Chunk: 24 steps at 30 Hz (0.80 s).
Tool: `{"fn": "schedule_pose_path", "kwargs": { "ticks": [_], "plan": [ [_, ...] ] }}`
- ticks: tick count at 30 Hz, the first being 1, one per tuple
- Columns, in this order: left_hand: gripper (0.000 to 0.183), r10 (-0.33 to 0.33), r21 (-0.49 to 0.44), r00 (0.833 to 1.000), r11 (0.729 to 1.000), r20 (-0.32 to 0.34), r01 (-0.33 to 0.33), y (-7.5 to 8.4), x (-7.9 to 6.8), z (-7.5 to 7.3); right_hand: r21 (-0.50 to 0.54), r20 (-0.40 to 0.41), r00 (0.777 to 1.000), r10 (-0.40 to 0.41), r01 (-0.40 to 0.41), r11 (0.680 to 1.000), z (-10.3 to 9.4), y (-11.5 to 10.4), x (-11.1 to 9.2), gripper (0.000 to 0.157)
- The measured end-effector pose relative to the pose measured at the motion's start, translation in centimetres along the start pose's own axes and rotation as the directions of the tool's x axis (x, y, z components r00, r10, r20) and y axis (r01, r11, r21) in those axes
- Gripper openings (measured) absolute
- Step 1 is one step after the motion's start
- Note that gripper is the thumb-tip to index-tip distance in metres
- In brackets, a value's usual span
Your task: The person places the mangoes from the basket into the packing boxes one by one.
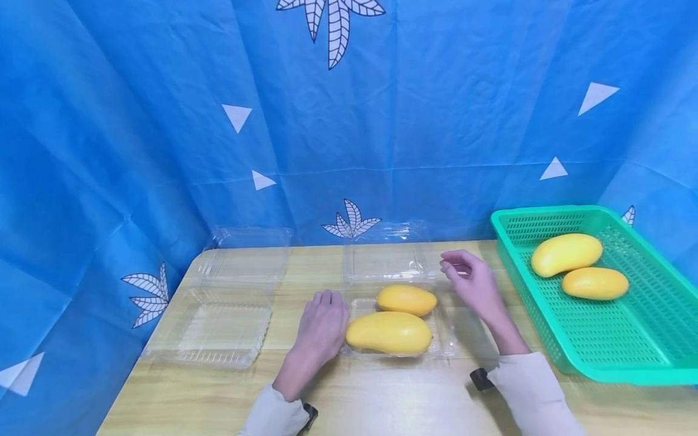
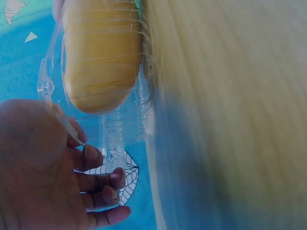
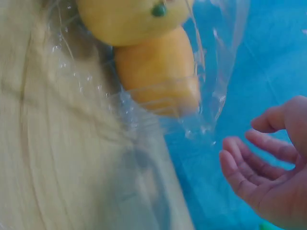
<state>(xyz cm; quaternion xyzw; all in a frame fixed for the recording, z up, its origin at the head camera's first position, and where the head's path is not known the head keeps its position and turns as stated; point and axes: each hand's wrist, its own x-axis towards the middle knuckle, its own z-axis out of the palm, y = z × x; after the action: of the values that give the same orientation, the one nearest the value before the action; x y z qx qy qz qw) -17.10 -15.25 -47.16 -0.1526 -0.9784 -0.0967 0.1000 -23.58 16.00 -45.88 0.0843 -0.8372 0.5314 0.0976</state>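
Mangoes (image 1: 394, 318) in clamshell (image 1: 446, 339) between hands (image 1: 400, 297)

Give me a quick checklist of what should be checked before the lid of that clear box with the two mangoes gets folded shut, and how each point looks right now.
1. Both mangoes lie inside the clear box: ok.
2. Lid is open behind the box, nothing on it: ok.
3. Right hand is near the lid's edge, fingers loosely bent, holding nothing: ok.
4. Left hand rests at the box's left edge: ok; the left wrist view hints at a pinch, cannot tell.
5. Mangoes sit low enough for the lid to close: cannot tell.
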Motion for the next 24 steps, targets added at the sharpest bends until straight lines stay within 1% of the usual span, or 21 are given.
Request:
{"fn": "schedule_pose_path", "kwargs": {
  "ticks": [4, 7, 9, 12, 14, 17, 22, 24],
  "plan": [
    [0.025, 0.006, -0.004, 1.000, 1.000, -0.011, -0.006, 0.0, -0.1, -0.1, 0.090, 0.043, 0.990, 0.133, -0.136, 0.987, 0.0, 0.7, 0.2, 0.041],
    [0.024, 0.015, -0.004, 1.000, 1.000, -0.018, -0.015, 0.0, 0.0, -0.2, 0.159, 0.094, 0.977, 0.194, -0.207, 0.965, 0.2, 1.2, 0.4, 0.050],
    [0.024, 0.020, -0.005, 1.000, 1.000, -0.016, -0.020, 0.0, 0.0, -0.2, 0.209, 0.129, 0.965, 0.230, -0.253, 0.945, 0.3, 1.5, 0.5, 0.054],
    [0.024, 0.024, -0.001, 1.000, 1.000, -0.008, -0.024, 0.0, 0.1, -0.1, 0.293, 0.197, 0.941, 0.276, -0.325, 0.899, 0.3, 2.0, 0.6, 0.058],
    [0.024, 0.022, 0.004, 1.000, 1.000, 0.000, -0.022, 0.0, 0.1, -0.1, 0.357, 0.253, 0.920, 0.299, -0.376, 0.855, 0.3, 2.3, 0.7, 0.060],
    [0.024, 0.016, 0.014, 1.000, 1.000, 0.009, -0.016, 0.0, 0.1, -0.1, 0.428, 0.319, 0.898, 0.303, -0.421, 0.799, 0.5, 2.7, 1.0, 0.062],
    [0.024, 0.009, 0.011, 1.000, 1.000, 0.013, -0.009, -0.1, 0.1, -0.2, 0.529, 0.375, 0.885, 0.276, -0.449, 0.720, 0.9, 3.2, 1.5, 0.061],
    [0.024, 0.008, 0.002, 1.000, 1.000, 0.016, -0.008, -0.1, 0.1, -0.2, 0.553, 0.390, 0.881, 0.268, -0.457, 0.697, 1.0, 3.4, 1.7, 0.060]
  ]
}}
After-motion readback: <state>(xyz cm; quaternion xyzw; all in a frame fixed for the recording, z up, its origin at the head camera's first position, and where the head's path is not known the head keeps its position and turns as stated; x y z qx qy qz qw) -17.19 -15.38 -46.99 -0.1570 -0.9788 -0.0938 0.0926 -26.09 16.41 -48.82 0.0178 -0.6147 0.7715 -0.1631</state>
